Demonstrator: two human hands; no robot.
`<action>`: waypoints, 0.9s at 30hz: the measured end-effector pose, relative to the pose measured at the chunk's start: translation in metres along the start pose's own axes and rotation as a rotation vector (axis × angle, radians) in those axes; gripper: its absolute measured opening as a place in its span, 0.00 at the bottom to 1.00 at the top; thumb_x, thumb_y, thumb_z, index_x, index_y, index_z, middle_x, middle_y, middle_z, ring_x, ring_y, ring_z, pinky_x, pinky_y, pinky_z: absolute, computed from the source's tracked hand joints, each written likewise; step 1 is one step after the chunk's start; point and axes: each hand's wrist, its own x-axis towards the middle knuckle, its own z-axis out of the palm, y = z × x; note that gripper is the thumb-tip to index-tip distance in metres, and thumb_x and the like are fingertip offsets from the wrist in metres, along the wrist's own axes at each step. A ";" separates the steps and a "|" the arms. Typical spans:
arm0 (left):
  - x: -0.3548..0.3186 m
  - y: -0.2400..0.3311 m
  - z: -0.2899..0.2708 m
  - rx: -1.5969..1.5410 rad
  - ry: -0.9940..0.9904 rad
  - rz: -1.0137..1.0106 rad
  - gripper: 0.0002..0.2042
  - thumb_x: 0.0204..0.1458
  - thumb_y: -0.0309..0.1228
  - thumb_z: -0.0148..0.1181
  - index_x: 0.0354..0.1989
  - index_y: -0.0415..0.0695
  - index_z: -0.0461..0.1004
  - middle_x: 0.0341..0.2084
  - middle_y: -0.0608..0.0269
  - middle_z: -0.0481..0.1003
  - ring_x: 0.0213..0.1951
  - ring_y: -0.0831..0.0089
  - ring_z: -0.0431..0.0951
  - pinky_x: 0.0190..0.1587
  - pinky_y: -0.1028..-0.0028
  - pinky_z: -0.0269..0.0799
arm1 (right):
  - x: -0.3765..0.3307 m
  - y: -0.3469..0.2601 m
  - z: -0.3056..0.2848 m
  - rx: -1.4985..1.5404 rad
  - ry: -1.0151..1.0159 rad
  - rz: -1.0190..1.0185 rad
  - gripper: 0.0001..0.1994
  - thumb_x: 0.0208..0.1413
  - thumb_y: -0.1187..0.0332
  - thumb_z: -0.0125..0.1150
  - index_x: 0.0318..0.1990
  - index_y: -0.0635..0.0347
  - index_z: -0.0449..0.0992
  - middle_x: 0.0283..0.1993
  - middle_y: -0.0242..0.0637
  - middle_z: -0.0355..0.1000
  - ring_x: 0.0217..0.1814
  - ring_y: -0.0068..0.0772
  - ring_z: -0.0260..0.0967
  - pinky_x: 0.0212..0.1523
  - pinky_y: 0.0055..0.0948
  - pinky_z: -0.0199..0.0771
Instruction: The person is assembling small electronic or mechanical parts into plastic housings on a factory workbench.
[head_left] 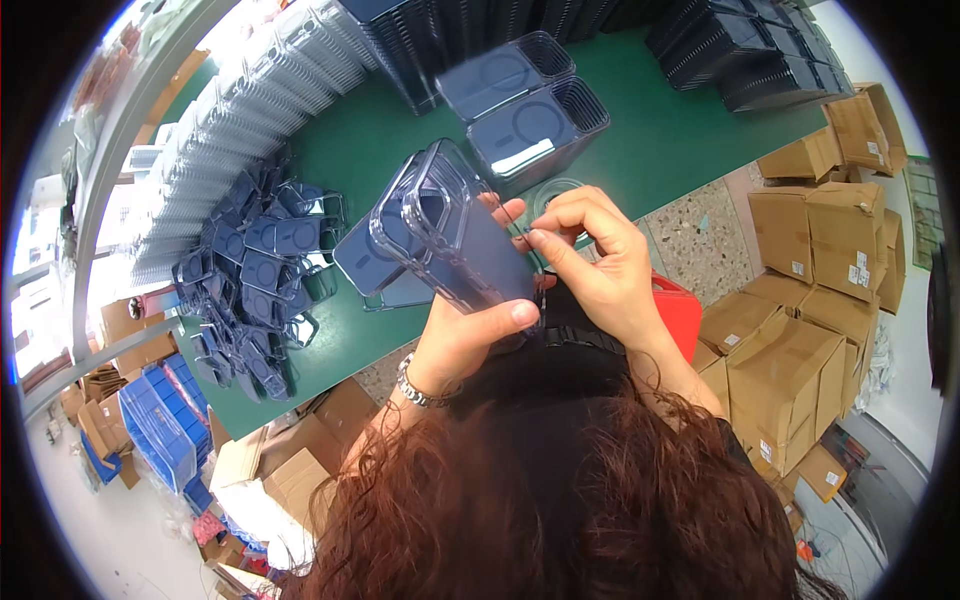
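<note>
In my left hand (pixel 463 338) are a few translucent dark-blue phone cases (pixel 485 255), tilted upright, with the camera cutouts toward the top. The left thumb lies along the near edge, and fingertips show past the far side. My right hand (pixel 598 258) is closed in a pinch beside the cases' right edge; whatever is between thumb and forefinger is too small to make out. Under the held cases, another phone case (pixel 372 258) lies on the green table (pixel 655 140). Just beyond the right hand sits a clear round item (pixel 553 192), partly hidden.
Two neat stacks of phone cases (pixel 530 125) stand ahead. A loose heap of cases (pixel 265 245) lies left, beside long rows of pale cases (pixel 265 95). More dark stacks (pixel 745 50) fill the far right. Cardboard boxes (pixel 785 370), a red object (pixel 677 315) and blue crates (pixel 160 425) surround the table.
</note>
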 end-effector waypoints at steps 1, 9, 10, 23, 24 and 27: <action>0.005 -0.003 0.002 0.006 0.001 -0.003 0.53 0.39 0.28 0.75 0.73 0.46 0.44 0.70 0.52 0.51 0.67 0.60 0.60 0.60 0.57 0.71 | 0.002 0.002 -0.005 -0.240 -0.008 -0.125 0.04 0.52 0.76 0.65 0.36 0.61 0.78 0.34 0.34 0.72 0.40 0.34 0.71 0.44 0.32 0.71; 0.035 -0.017 0.042 0.142 -0.022 0.016 0.58 0.38 0.34 0.79 0.73 0.44 0.40 0.71 0.52 0.48 0.71 0.60 0.51 0.72 0.57 0.51 | 0.013 0.012 -0.030 -0.313 0.084 -0.190 0.06 0.53 0.76 0.63 0.38 0.62 0.75 0.33 0.37 0.70 0.40 0.37 0.69 0.44 0.34 0.69; 0.037 -0.020 0.043 0.146 -0.019 0.016 0.58 0.38 0.34 0.79 0.73 0.44 0.40 0.71 0.52 0.48 0.71 0.60 0.51 0.72 0.57 0.51 | 0.013 0.008 -0.033 -0.265 0.036 -0.085 0.05 0.54 0.75 0.61 0.38 0.63 0.74 0.34 0.38 0.70 0.39 0.38 0.70 0.44 0.34 0.71; 0.050 -0.032 0.059 0.276 0.031 0.046 0.58 0.39 0.33 0.78 0.74 0.43 0.38 0.72 0.53 0.47 0.72 0.61 0.51 0.71 0.58 0.51 | 0.026 0.023 -0.051 0.238 -0.101 0.117 0.02 0.62 0.76 0.57 0.37 0.64 0.72 0.34 0.26 0.70 0.36 0.14 0.64 0.36 0.18 0.65; 0.051 -0.031 0.059 0.280 0.051 0.032 0.58 0.39 0.33 0.78 0.74 0.43 0.38 0.72 0.53 0.47 0.71 0.62 0.51 0.71 0.59 0.51 | 0.027 0.023 -0.053 0.241 -0.104 0.111 0.02 0.62 0.76 0.57 0.37 0.64 0.72 0.34 0.26 0.70 0.36 0.14 0.64 0.36 0.18 0.65; 0.051 -0.034 0.049 0.283 0.029 0.113 0.56 0.39 0.31 0.78 0.73 0.41 0.41 0.71 0.54 0.50 0.71 0.62 0.53 0.71 0.60 0.52 | 0.033 0.024 -0.053 0.269 -0.180 0.204 0.03 0.62 0.75 0.55 0.39 0.67 0.71 0.50 0.39 0.74 0.50 0.26 0.72 0.52 0.27 0.71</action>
